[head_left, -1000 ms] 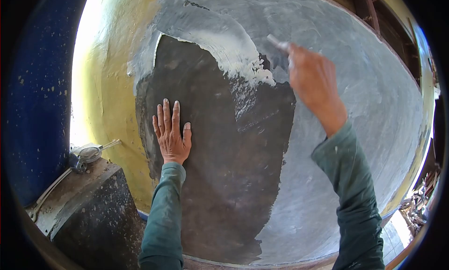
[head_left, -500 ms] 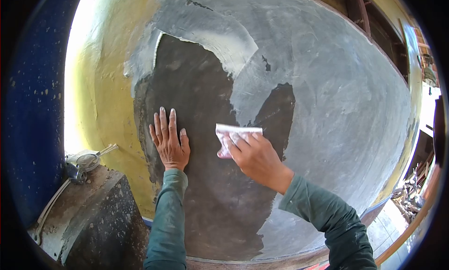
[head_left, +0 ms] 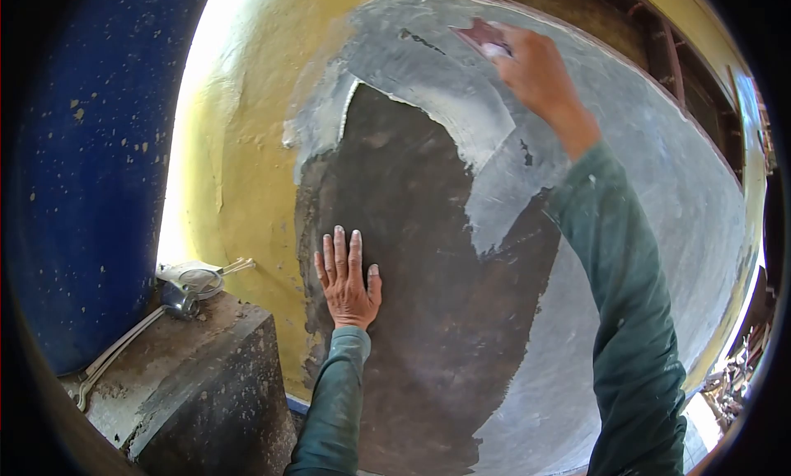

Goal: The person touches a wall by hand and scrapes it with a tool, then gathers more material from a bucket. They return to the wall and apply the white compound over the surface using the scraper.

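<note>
My left hand point(head_left: 348, 286) lies flat on the dark bare patch point(head_left: 404, 229) of the wall, fingers stretched upward and slightly apart. Up near the top of the wall, my right hand point(head_left: 540, 68) grips a small reddish putty scraper point(head_left: 476, 36) with whitish smears on it. The scraper is at the grey coated area point(head_left: 651, 187); whether its edge touches the surface is hard to tell. Just below it, a thick pale band of wet filler point(head_left: 470, 121) arches over the dark patch. Small dark gaps point(head_left: 527, 152) show in the coating.
A yellow wall strip point(head_left: 255, 146) borders the patch on the left, beside a blue panel point(head_left: 99, 163). At lower left, a concrete block point(head_left: 206, 369) carries a strainer point(head_left: 200, 280) and other metal utensils. Wooden shelving point(head_left: 659, 39) runs along the upper right.
My right hand has swung up from the middle of the dark patch to the upper wall with the scraper. My left hand stays on the patch; the view has shifted left and up.
</note>
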Motion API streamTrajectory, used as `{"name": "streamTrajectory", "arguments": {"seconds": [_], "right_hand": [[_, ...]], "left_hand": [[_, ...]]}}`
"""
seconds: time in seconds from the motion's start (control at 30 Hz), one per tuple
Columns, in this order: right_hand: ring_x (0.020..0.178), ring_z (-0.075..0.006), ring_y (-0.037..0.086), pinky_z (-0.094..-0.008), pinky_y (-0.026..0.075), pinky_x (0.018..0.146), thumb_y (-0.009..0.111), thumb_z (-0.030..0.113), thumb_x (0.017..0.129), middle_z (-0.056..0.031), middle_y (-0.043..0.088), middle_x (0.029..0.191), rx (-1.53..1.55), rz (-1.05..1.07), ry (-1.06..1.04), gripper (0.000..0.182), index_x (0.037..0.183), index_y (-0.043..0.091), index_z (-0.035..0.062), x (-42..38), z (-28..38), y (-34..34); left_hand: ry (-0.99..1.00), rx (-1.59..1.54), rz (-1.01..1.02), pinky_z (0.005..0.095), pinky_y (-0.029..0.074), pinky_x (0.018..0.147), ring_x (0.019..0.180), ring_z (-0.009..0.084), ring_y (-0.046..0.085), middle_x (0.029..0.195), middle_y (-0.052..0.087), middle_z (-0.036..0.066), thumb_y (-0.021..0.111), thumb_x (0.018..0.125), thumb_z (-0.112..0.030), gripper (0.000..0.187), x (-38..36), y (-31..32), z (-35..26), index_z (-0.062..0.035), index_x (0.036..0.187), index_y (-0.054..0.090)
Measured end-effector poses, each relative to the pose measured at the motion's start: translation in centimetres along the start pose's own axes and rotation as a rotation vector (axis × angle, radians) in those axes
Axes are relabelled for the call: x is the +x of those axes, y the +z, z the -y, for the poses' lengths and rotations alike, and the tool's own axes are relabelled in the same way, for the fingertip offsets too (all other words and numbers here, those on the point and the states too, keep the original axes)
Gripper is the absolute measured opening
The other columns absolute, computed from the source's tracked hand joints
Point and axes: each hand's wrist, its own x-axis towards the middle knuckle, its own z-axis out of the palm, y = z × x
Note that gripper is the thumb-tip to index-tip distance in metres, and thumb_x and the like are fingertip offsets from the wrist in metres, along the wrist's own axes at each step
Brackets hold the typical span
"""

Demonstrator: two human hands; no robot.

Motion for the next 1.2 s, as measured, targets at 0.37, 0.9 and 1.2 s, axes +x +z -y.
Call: {"name": "streamTrajectory", "arguments": {"seconds": [0.37,0.9,1.2], "right_hand": [[0.095,-0.0344,0.077,-0.0483,0.06,0.081,0.06,0.018,0.095,-0.0143,0.078,0.099,-0.138,0.12,-0.161,0.021,0.108,0.077,0.014,9.2,11.3,12.9],[0.082,-0.0283,0.076,-0.042,0.06,0.071,0.064,0.016,0.091,-0.0092,0.075,0.082,-0.015,0.398,-0.643,0.014,0.086,0.077,0.0147,-3.6,16.1,10.8],[0.099,-0.0362,0.074,-0.0445,0.057,0.09,0.066,0.013,0.091,-0.0218,0.077,0.111,0.33,0.427,-0.123,0.035,0.124,0.076,0.009,5.6,7.2,2.8]], "left_hand": [[0.003,-0.084,-0.055,0.0551,0.013,0.13,0.158,0.037,0.028,0.17,0.035,0.015,0.05,0.102,-0.035,0.063,-0.2,0.3,0.3,-0.012,0.161,0.043],[0.023,-0.087,-0.058,0.0555,0.013,0.13,0.158,0.0383,0.028,0.17,0.035,0.016,0.051,0.102,-0.034,0.064,-0.3,0.4,0.6,-0.0108,0.161,0.043],[0.021,-0.093,-0.063,0.0552,0.014,0.13,0.158,0.0376,0.028,0.17,0.034,0.015,0.052,0.101,-0.032,0.065,-0.3,0.3,0.5,-0.0109,0.161,0.042]]}}
